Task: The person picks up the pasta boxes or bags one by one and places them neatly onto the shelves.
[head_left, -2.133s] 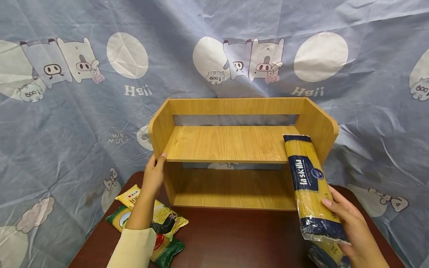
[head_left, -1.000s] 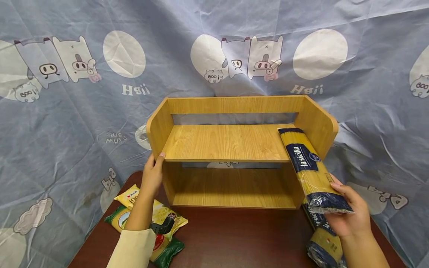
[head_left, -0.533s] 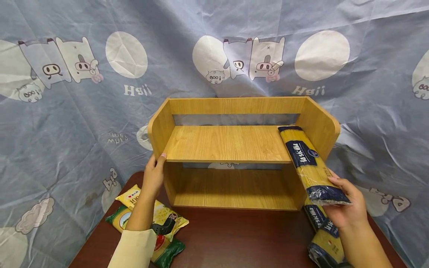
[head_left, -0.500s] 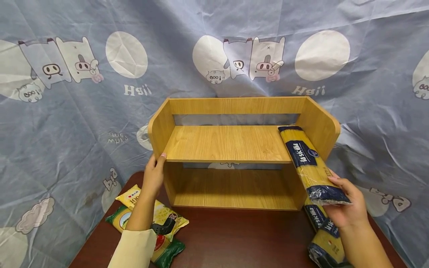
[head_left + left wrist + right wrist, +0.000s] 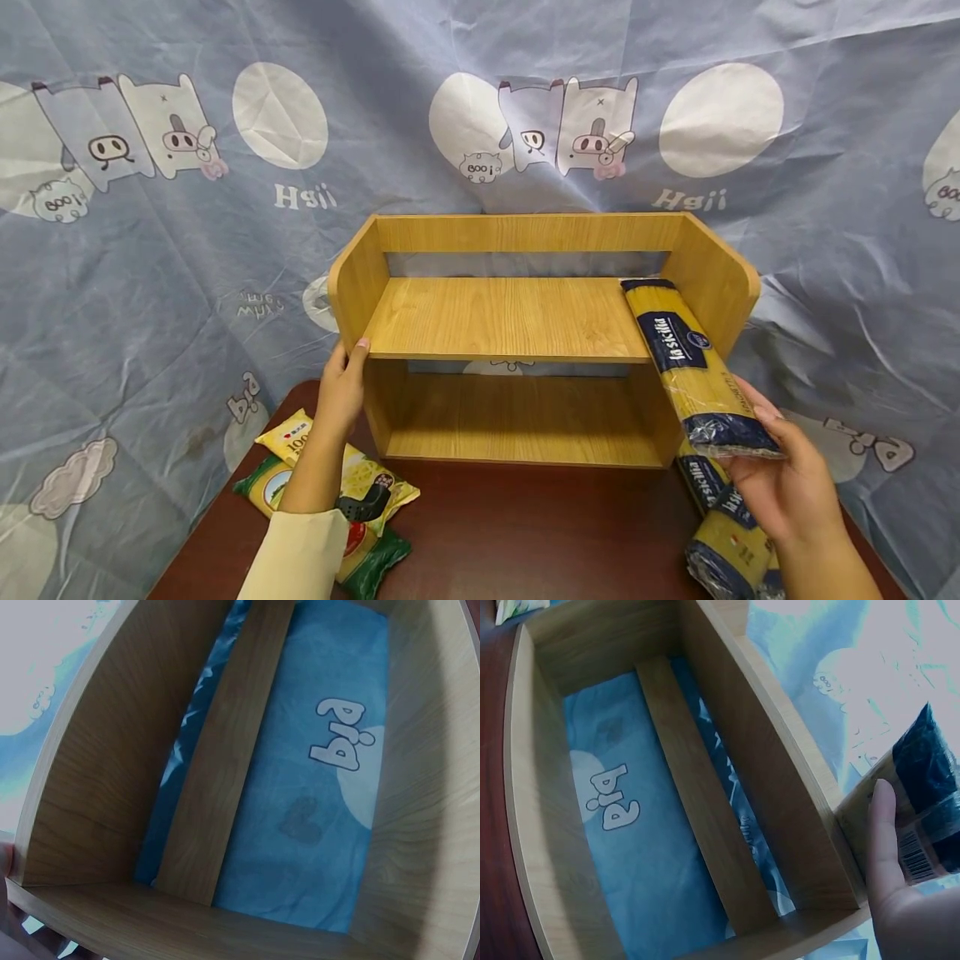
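Observation:
My left hand (image 5: pixel 341 396) grips the left side of a two-tier wooden shelf (image 5: pixel 517 317), its thumb at the front edge of the upper board. My right hand (image 5: pixel 787 475) holds the near end of a yellow and navy pack of spaghetti (image 5: pixel 686 375), thumb along its right edge. The pack lies lengthwise at the right end of the upper board, beside the side panel, with its near end jutting past the front. In the right wrist view, a finger (image 5: pixel 883 817) lies on the pack (image 5: pixel 922 795). The fingers underneath are hidden.
More spaghetti packs (image 5: pixel 727 542) lie on the dark red table (image 5: pixel 517 533) below my right hand. Yellow and green food bags (image 5: pixel 375 492) lie beneath my left forearm. A blue printed cloth (image 5: pixel 480 50) hangs behind the shelf.
The spaghetti pack has moved up and back onto the upper board. My right hand has followed, its thumb now nearer the pack's right edge. My left hand keeps its place on the shelf.

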The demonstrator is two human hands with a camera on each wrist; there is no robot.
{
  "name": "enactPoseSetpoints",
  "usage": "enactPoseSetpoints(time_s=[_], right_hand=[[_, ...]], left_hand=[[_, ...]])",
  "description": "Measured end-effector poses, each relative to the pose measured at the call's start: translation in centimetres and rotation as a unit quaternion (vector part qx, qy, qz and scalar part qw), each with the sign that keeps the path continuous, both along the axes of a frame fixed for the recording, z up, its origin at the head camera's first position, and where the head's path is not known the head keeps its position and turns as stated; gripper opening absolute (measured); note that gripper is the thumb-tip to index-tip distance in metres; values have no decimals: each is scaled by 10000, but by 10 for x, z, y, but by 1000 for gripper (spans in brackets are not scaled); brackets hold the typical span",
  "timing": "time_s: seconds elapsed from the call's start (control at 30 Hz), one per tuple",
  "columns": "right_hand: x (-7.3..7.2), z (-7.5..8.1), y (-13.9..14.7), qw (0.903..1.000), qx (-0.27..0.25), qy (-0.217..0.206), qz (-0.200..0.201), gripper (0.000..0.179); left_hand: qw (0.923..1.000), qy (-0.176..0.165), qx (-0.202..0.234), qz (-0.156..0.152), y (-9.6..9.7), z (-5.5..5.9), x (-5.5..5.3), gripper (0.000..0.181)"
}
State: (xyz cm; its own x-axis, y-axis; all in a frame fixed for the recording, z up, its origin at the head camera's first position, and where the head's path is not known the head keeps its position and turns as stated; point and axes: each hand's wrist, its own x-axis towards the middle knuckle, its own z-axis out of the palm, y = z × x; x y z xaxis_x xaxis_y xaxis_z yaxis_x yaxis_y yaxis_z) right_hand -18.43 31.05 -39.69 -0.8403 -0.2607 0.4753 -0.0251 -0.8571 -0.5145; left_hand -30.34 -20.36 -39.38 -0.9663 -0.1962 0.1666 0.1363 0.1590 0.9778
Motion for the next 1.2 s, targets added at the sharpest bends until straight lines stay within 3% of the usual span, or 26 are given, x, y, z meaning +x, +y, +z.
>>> enactPoseSetpoints(time_s=[0.07,0.17,0.27,0.4,0.57,0.67,0.83,0.97,1.1,1.2], right_hand=[[5,-1,-1,9972,504,140,-532,56],[13,-3,-3,9818,1366,168,-1307,57],[19,-5,-4,9631,2003,63,-1794,69],[20,-5,-6,9540,2175,-13,-2064,79],[19,-4,-14,9429,2093,-120,-2587,74],[16,-1,-19,9327,2103,-395,-2903,71],[10,6,-26,9163,2294,-793,-3185,70],[6,11,-32,9065,2375,-838,-3390,69],[-1,14,-39,8882,2509,-807,-3763,67],[-8,15,-44,8666,2688,-821,-4122,63]], left_hand=[[10000,36,15,-18,0,1,-1,61],[10000,44,36,-1,0,1,-1,60],[10000,48,54,31,0,1,-1,59],[10000,63,71,24,1,1,-2,59],[10000,13,52,47,1,1,-2,61],[10000,-24,42,82,1,0,-2,61],[9999,-31,50,125,1,1,-1,59],[9999,-41,40,98,2,3,1,58],[10000,-81,25,45,2,3,2,58],[10000,-47,35,39,1,3,1,58]])
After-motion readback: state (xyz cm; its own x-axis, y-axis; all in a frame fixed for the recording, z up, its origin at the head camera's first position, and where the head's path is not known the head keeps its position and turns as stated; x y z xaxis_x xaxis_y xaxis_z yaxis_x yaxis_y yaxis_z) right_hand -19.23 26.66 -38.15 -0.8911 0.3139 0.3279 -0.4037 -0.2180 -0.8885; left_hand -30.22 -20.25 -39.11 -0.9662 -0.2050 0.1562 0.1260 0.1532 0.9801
